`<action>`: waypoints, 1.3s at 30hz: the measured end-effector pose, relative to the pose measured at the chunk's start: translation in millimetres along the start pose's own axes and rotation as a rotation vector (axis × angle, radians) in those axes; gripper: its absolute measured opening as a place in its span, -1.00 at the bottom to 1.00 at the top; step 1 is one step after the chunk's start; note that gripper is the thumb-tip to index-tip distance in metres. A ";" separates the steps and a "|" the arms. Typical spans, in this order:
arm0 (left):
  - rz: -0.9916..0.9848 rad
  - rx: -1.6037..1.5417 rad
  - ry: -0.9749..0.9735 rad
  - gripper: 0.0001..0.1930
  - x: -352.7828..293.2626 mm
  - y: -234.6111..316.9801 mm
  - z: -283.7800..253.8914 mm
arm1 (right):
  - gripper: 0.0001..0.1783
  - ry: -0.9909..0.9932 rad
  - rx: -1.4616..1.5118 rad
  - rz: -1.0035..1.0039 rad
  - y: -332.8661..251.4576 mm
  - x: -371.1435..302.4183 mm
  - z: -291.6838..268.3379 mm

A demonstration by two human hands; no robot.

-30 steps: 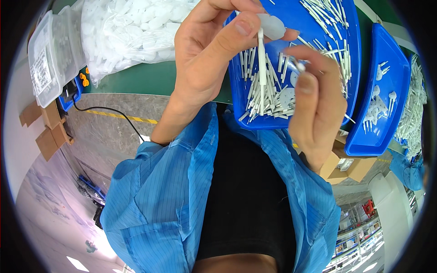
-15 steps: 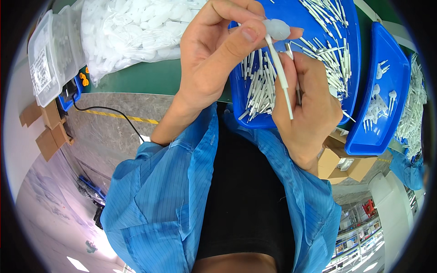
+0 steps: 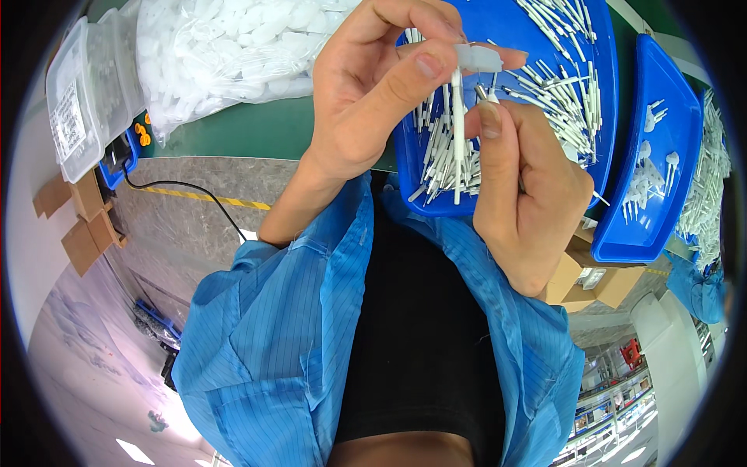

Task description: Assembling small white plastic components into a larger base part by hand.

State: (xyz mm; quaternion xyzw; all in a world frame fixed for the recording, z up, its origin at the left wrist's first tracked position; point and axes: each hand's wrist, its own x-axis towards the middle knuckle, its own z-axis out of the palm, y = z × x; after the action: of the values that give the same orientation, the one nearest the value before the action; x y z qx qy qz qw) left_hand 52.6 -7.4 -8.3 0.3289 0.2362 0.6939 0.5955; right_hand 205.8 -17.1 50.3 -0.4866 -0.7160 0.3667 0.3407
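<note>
left hand [image 3: 354, 109] pinches frosted piece [image 3: 484, 59] and white rod [image 3: 458, 124], likely light, stiff, slippery, best held by edges; right hand [image 3: 533, 183] pinches metal-tipped part [image 3: 482, 93]

Table [image 3: 233, 132] free nr L hand [image 3: 362, 113] (bag [image 3: 241, 54] blocks beyond).

- Left head-worn fisheye camera looks steeply down, upright.
- Hands [image 3: 354, 109] and desk [image 3: 226, 131] appear close, toward the top; the wearer's torso [image 3: 424, 327] fills the lower middle.
- Straight edges bend toward the rim.

White rod [image 3: 458, 144] nearly vertical again after its half-second-ago slant.
</note>
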 end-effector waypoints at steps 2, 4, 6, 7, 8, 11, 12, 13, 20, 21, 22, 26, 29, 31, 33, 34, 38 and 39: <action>-0.007 0.022 0.034 -0.83 0.0 4.5 8.4 | -0.82 -0.018 -0.004 0.008 -1.0 -0.1 -1.3; 0.010 0.050 0.043 -0.83 -1.2 -1.9 5.0 | -0.82 -0.014 -0.045 0.034 -2.9 -1.0 -2.0; 0.024 0.077 0.051 -0.83 -1.6 -2.0 3.9 | -0.83 -0.005 -0.021 0.010 1.1 -1.0 1.9; 0.017 0.046 0.025 -0.82 -1.4 2.2 4.1 | -0.84 0.004 0.004 -0.015 2.8 -1.3 3.2; 0.010 0.016 0.000 -0.81 -1.5 4.5 4.1 | -0.84 0.006 0.004 -0.014 2.6 -1.3 2.2; 0.159 0.290 -0.050 -0.76 -3.5 1.0 -6.3 | -0.86 -0.033 0.047 0.090 0.8 2.3 1.6; 0.157 0.290 -0.049 -0.76 -4.1 4.0 -8.6 | -0.87 -0.024 0.044 0.066 2.2 3.0 0.6; 0.115 0.366 -0.054 -0.74 -5.3 9.8 -12.6 | -0.87 -0.016 0.041 0.042 4.0 3.9 -0.2; -0.001 0.454 -0.018 -0.69 -3.1 26.7 -5.0 | -0.83 -0.222 0.692 0.163 33.0 8.9 -0.8; -0.019 0.491 -0.029 -0.69 -2.9 29.5 -4.2 | -0.80 -0.278 0.964 0.307 33.8 7.1 -0.7; -0.012 0.522 -0.044 -0.70 -2.0 31.6 -3.9 | -0.77 -0.332 1.235 0.452 34.1 6.4 -0.5; 0.029 0.607 -0.097 -0.72 -0.8 34.4 -7.2 | -0.82 -0.252 0.966 0.258 33.0 8.2 2.3; 0.070 0.657 -0.146 -0.73 1.4 34.3 -10.4 | -0.86 0.124 0.074 -0.274 28.0 8.7 10.5; 0.079 0.674 -0.163 -0.74 4.8 36.4 -12.3 | -0.87 0.161 -0.199 -0.302 22.1 2.4 8.5; 0.158 0.871 -0.281 -0.71 10.5 39.7 -13.6 | -0.86 0.138 -0.226 -0.280 17.7 1.8 6.6; 0.157 0.870 -0.281 -0.71 11.1 38.4 -15.9 | -0.85 0.114 -0.254 -0.259 16.0 1.4 5.1; 0.322 0.829 -0.386 -0.54 14.5 37.8 -19.5 | -0.86 0.085 -0.266 -0.261 15.3 2.2 0.2; 0.344 0.847 -0.409 -0.52 11.5 39.3 -17.9 | -0.83 0.119 -0.181 -0.329 22.8 4.8 2.0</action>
State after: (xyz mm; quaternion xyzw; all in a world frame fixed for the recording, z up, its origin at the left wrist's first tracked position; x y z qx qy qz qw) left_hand 12.2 -2.1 9.9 0.7053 0.3178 0.5465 0.3209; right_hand 212.9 -7.1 30.4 -0.4127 -0.7945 0.2106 0.3925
